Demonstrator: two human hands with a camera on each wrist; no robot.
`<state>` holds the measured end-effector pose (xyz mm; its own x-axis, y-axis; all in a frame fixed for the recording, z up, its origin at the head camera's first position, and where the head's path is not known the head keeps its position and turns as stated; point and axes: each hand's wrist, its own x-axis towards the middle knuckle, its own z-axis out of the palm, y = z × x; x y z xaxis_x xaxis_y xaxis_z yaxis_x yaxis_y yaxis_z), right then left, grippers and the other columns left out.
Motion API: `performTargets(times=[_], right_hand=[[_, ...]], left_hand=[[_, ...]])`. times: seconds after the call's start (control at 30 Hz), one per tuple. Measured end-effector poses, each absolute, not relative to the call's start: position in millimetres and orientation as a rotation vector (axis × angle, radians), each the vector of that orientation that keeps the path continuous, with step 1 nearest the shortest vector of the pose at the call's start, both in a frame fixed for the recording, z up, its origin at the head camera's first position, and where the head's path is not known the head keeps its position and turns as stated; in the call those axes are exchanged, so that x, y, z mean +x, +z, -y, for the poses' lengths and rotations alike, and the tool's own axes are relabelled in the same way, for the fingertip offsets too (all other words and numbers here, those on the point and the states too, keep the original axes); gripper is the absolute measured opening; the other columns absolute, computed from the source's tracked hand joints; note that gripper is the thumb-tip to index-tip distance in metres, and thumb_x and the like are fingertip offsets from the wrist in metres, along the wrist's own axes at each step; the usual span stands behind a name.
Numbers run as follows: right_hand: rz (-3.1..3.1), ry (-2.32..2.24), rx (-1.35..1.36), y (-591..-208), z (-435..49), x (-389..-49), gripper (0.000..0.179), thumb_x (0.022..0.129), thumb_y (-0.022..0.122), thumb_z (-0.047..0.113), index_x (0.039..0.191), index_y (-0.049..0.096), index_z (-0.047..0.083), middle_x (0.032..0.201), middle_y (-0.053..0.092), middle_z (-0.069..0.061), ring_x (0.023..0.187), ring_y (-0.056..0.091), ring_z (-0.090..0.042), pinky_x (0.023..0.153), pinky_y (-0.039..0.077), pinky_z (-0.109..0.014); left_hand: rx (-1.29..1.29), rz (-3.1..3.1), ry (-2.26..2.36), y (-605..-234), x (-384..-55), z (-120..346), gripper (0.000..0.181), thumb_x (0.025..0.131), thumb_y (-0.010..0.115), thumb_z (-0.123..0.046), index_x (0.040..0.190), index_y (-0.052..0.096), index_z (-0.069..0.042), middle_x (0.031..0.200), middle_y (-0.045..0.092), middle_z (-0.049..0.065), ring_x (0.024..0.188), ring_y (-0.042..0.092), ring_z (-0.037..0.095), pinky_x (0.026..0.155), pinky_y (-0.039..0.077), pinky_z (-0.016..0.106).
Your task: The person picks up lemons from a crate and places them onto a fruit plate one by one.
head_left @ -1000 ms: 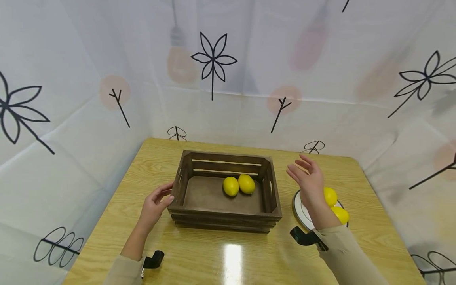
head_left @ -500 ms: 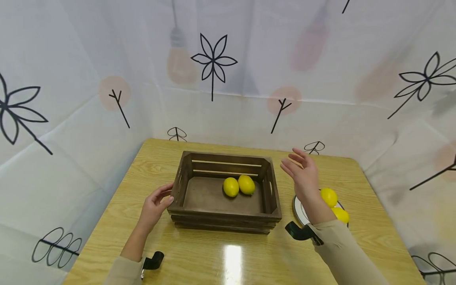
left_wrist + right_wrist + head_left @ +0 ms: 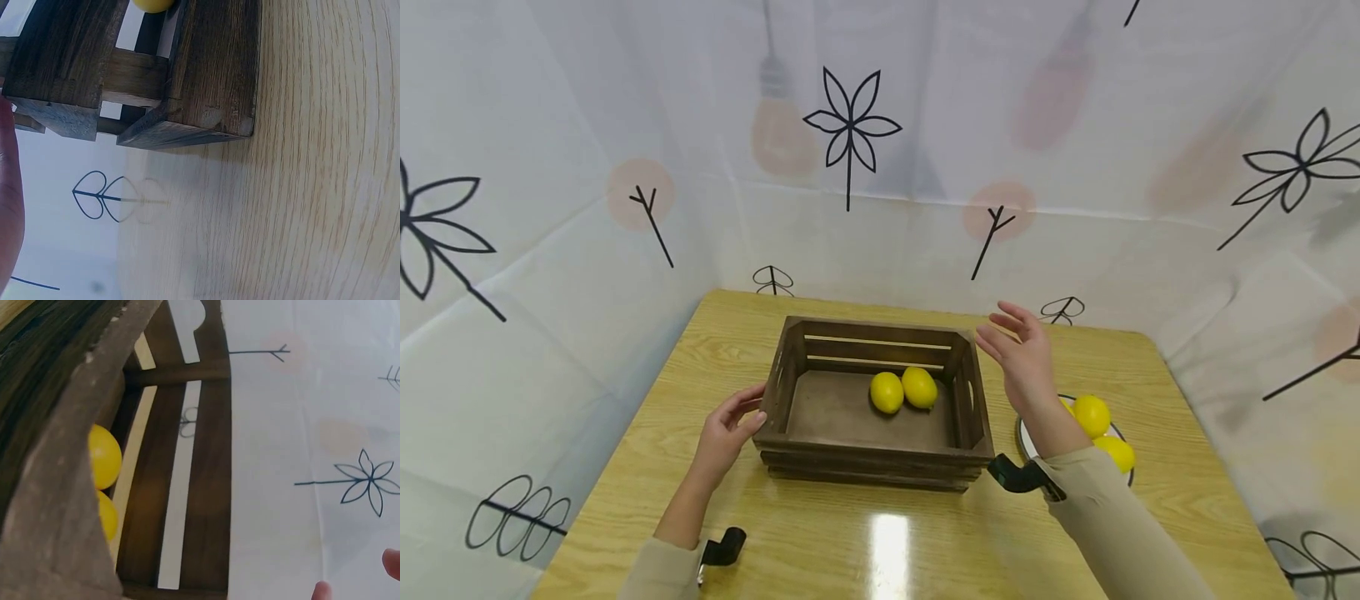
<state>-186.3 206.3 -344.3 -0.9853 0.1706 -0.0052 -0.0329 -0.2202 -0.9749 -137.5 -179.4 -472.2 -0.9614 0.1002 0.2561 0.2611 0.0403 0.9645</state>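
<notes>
A dark brown slatted wooden crate (image 3: 865, 465) stands mid-table, with two yellow lemons (image 3: 887, 392) side by side in its right half. My left hand (image 3: 722, 433) holds the crate's left end, thumb at the front corner and fingers along the outer side. In the left wrist view its thumb (image 3: 9, 200) lies beside the crate's slats (image 3: 212, 69). My right hand (image 3: 1024, 367), fingers spread and holding nothing, is raised just past the crate's right end. The right wrist view looks over the rim to the lemons (image 3: 105, 456), with only fingertips (image 3: 321, 591) showing.
Right of the crate a white plate (image 3: 1028, 443) with a dark rim carries several lemons (image 3: 1092, 415), partly hidden by my right forearm. Wood-grain tabletop (image 3: 805, 542) surrounds the crate. Patterned white fabric (image 3: 917, 250) hangs behind the table and along both sides.
My right hand has moved left and slightly away from me, from over the plate toward the crate's right end, uncovering more of the plate's lemons. The left hand and crate stay put.
</notes>
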Motion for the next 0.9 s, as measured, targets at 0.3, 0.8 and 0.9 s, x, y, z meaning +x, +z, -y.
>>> performTargets(times=[0.3,0.8,0.9], right_hand=[[1.917,2.364,-0.121,-340.6,-196.9,-194.3,0.04,0.089,0.058,-0.003,0.125,0.044,0.007,0.116,0.042,-0.011,0.096,0.053,-0.019,0.095,0.041,-0.039],[1.936,2.412,-0.128,-346.9,-178.0,-213.7,0.042,0.089,0.057,-0.005,0.128,0.044,0.004,0.116,0.044,-0.013,0.094,0.054,-0.019,0.091,0.045,-0.036],[1.954,2.413,-0.128,-347.8,-174.6,-218.2,0.043,0.089,0.058,-0.004,0.128,0.044,0.004,0.116,0.044,-0.013,0.094,0.056,-0.019,0.09,0.046,-0.035]], left_hand=[[-0.375,2.172,-2.07,-472.6,-137.6,179.4,0.04,0.091,0.057,0.0,0.129,0.048,0.008,0.123,0.055,0.003,0.107,0.051,0.013,0.085,0.045,0.018],[-0.379,2.162,-2.076,-469.9,-137.8,178.9,0.04,0.091,0.056,0.002,0.129,0.048,0.009,0.124,0.054,0.008,0.107,0.051,0.014,0.086,0.045,0.019],[-0.383,2.15,-2.079,-470.2,-138.4,178.4,0.039,0.09,0.056,0.003,0.128,0.048,0.009,0.124,0.054,0.007,0.107,0.051,0.014,0.085,0.045,0.019]])
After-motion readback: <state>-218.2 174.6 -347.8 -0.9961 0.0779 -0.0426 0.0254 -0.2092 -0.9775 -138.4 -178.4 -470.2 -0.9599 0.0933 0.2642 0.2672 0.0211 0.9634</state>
